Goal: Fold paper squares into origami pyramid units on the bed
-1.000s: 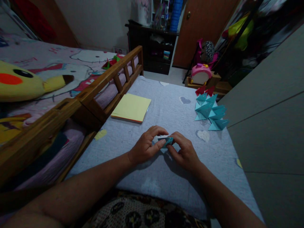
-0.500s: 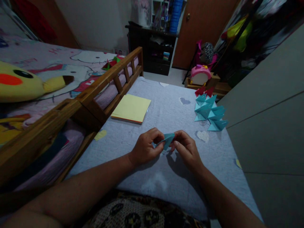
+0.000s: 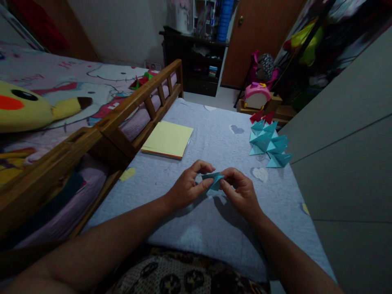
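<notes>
A small folded piece of blue paper (image 3: 216, 182) is held between my two hands, just above the cloth-covered surface (image 3: 183, 228). My left hand (image 3: 191, 183) has its thumb against the paper's near side, with the index finger lifted a little behind it. The right edge is pinched between thumb and fingers of my right hand (image 3: 240, 190). Several folded blue paper pieces (image 3: 263, 143) with pointed tips stand in a cluster at the right, and red folded paper (image 3: 260, 117) sits behind them. To the left lies a stack of square paper (image 3: 168, 139), yellow on top.
A wooden bed rail (image 3: 141, 98) runs along the left side, with a yellow plush toy (image 3: 24, 106) on the bed beyond. Red and green folded paper (image 3: 141, 81) lies past the rail. A pale cabinet (image 3: 346, 171) borders the right. A pink toy case (image 3: 257, 96) stands beyond the far edge.
The blue paper has turned in my fingers and its folds now face differently. My left index finger has lifted and stretched out; my right thumb has closed onto the paper's edge.
</notes>
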### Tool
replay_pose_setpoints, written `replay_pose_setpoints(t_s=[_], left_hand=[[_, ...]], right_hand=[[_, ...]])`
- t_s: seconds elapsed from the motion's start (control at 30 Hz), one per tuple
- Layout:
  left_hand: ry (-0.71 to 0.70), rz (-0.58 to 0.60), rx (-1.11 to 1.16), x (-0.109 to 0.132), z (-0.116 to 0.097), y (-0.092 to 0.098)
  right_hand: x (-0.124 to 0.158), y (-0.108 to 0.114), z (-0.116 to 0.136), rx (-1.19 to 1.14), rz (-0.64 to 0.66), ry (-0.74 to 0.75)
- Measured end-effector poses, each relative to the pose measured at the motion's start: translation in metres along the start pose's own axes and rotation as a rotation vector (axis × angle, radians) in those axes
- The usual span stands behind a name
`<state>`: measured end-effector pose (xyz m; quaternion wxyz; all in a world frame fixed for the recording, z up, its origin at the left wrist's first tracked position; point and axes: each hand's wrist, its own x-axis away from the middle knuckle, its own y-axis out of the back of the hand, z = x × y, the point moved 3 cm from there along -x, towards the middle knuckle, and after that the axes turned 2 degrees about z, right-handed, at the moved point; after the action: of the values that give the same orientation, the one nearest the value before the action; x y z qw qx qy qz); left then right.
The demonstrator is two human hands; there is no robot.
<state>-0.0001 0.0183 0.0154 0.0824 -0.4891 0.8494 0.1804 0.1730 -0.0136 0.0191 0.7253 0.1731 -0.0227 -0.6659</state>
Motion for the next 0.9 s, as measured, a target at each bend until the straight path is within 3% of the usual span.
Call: replay_pose_setpoints(t_s=[0.13,0.23,0.37,0.43,0.63,0.9], left_hand=[[0.132,0.149,0.228,-0.002,0.010,-0.003],[0.140,0.151,0.256,-0.002,0.012,-0.002],[0.253,0.238,0.492,-0.001,0.014,-0.006],[0.299,0.225,0.552,-0.001,0.017,-0.008],[0.355,0.235,0.515,-0.001,0.022,-0.007],[0.283,0.340,0.398,-0.005,0.014,-0.006]], right_hand=[[0.000,0.002,0.003,0.006,0.029,0.040],[0.001,0.002,0.003,-0.044,0.054,0.050],[0.001,0.003,0.006,-0.097,0.078,0.063],[0.001,0.004,0.007,-0.093,0.084,0.066],[0.000,0.007,0.006,-0.077,0.078,0.075],[-0.002,0.008,0.015,-0.021,0.085,0.140]])
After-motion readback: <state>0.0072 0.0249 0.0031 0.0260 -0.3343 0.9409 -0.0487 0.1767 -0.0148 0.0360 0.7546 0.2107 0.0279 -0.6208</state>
